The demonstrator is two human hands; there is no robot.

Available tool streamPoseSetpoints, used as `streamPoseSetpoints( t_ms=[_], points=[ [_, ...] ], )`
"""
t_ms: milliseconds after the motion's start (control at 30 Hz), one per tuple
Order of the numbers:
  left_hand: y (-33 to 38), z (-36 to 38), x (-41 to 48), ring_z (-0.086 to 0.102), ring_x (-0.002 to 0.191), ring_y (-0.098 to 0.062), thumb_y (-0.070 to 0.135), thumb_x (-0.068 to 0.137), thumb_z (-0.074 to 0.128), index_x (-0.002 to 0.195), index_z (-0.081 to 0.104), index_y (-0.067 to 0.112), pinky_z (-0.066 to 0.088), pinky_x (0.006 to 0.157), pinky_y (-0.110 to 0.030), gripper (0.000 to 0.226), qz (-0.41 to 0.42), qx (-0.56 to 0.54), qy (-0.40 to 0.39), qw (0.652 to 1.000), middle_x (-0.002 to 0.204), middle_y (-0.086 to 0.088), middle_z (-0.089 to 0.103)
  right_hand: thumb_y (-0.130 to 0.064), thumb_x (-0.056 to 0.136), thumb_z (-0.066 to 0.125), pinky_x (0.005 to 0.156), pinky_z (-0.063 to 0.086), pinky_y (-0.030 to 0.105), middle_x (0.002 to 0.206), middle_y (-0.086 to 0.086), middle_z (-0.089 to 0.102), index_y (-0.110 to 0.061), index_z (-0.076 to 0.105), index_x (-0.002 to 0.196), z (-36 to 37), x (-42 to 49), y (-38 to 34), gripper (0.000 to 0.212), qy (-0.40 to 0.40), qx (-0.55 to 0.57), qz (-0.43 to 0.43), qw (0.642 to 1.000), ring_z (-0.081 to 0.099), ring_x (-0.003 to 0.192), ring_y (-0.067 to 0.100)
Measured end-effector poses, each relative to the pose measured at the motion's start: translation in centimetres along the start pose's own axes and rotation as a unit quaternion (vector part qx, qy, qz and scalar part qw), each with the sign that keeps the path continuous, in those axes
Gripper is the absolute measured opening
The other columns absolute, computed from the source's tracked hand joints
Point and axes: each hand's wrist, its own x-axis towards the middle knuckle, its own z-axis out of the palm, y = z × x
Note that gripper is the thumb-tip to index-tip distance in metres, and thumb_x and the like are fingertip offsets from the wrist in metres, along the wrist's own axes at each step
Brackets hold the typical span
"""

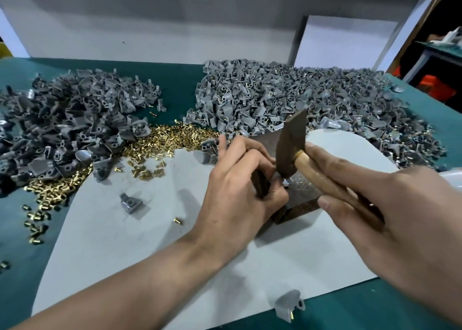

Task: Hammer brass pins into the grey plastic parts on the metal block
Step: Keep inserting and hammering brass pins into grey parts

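Two hands meet at the dark, pitted metal block (303, 204) on the white sheet (150, 242) mid-worktop (15, 242). The left hand (240, 187), fingers curled, pinches a mostly hidden grey plastic part (285, 181) on the block. The right hand (390, 217) grips the hammer (291, 144). Its wooden handle slants up-left and its dark head stands near upright, face down.

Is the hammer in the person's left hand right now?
No, the right hand grips the hammer by its wooden handle, while the left hand holds onto the metal block.
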Motion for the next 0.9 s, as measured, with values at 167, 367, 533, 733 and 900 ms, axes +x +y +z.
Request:
streamPoseSetpoints(
  t_ms=[167,367,533,733,900],
  points=[
    [-0.1,-0.1,0.0,0.054,0.084,-0.013,-0.005,0.077,0.07,0.08,0.063,0.0,0.044,0.075,-0.019,0.009,0.015,0.015,0.016,1.0,0.091,-0.006,0.057,-0.039,0.082,0.054,0.042,0.034,0.002,0.058,-0.02,0.061,-0.06,0.036,0.124,0.0,0.4,0.7,0.05,0.009,0.141,-0.019,0.99,0.052,0.048,-0.001],
    [-0.3,0.2,-0.1,0.053,0.085,-0.003,-0.002,0.081,0.07,0.083,0.068,0.002,0.039,0.076,-0.009,0.005,0.016,0.001,0.011,1.0,0.094,-0.002,0.058,-0.055,0.073,0.046,0.038,0.023,0.001,0.057,-0.029,0.054,-0.065,0.041,0.123,-0.2,0.4,1.9,0.051,0.006,0.23,-0.001,0.973,0.051,0.044,0.001],
    [-0.4,0.2,0.0,0.054,0.082,-0.006,0.0,0.082,0.071,0.08,0.067,0.002,0.04,0.074,-0.01,0.004,0.023,-0.004,0.026,0.999,0.091,-0.002,0.058,-0.048,0.079,0.048,0.036,0.029,0.005,0.062,-0.034,0.055,-0.075,0.041,0.11,0.3,0.2,1.7,0.041,0.021,0.172,0.0,0.985,0.05,0.043,0.002],
    [-0.1,0.1,0.1,0.053,0.081,-0.006,0.0,0.082,0.071,0.078,0.067,0.002,0.039,0.072,-0.011,0.006,0.011,-0.018,0.021,1.0,0.088,-0.001,0.057,-0.049,0.08,0.05,0.037,0.027,0.002,0.053,-0.03,0.052,-0.051,0.05,0.127,0.9,0.3,2.1,0.048,0.028,0.198,-0.014,0.98,0.052,0.046,-0.001],
    [0.0,-0.2,-0.1,0.052,0.081,-0.006,0.001,0.082,0.071,0.078,0.067,0.003,0.04,0.071,-0.012,0.006,0.001,-0.026,0.017,1.0,0.085,0.0,0.056,-0.052,0.077,0.051,0.049,0.04,0.005,0.065,-0.035,0.059,-0.045,0.047,0.12,1.0,0.6,2.5,0.044,0.042,0.235,-0.025,0.971,0.061,0.065,-0.008]
  ],
)
